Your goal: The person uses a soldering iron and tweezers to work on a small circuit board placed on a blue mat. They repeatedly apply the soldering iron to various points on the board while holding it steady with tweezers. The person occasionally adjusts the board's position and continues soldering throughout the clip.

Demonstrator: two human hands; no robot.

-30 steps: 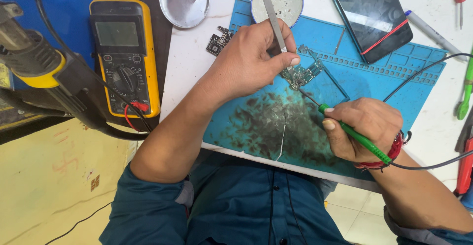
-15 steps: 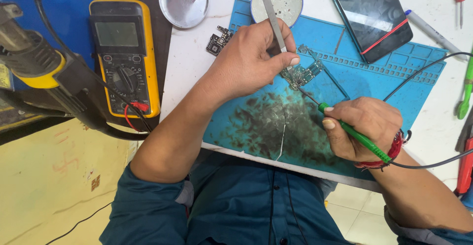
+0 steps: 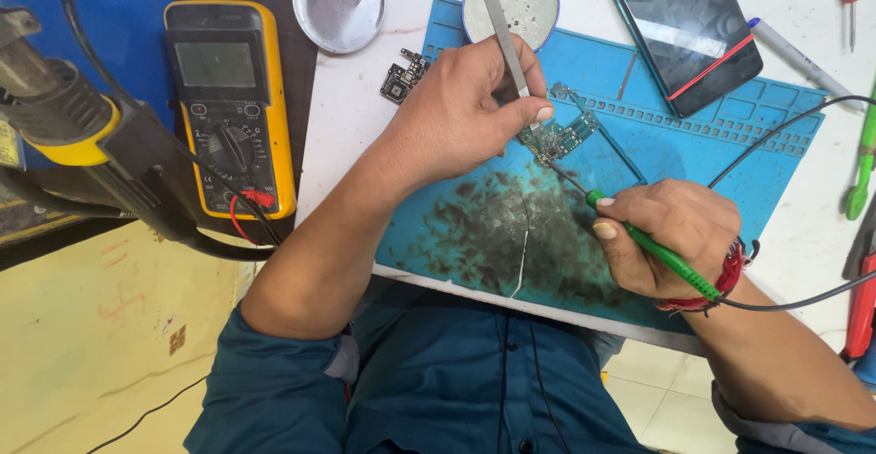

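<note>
Small green circuit board lies on the blue work mat, toward its far middle, just near of the round tin. Long axis runs roughly left-near to right-far, with the right-far end a touch higher in view. Judged light, thin, stiff and fragile: fine parts on top, so hold it by the edges or pin it at one bare corner, never pressing on the components. Your left hand is closed around metal tweezers, thumb and fingers pinching them mid-shaft; the tips go down at the board's left end, though the contact itself is hidden by your thumb. Your right hand is closed in a pen grip on the green soldering iron, whose dark tip slants up-left to meet the board's near edge; its cable trails off right. The mat's near half is smeared dark with residue. Left of the mat, on the white table, sits a second small board and a shallow metal lid. Farther left, a yellow multimeter and a hot-air tool. Far right: a dark phone overlapping the mat's corner, a pen, and green and red tools at the edge.
</note>
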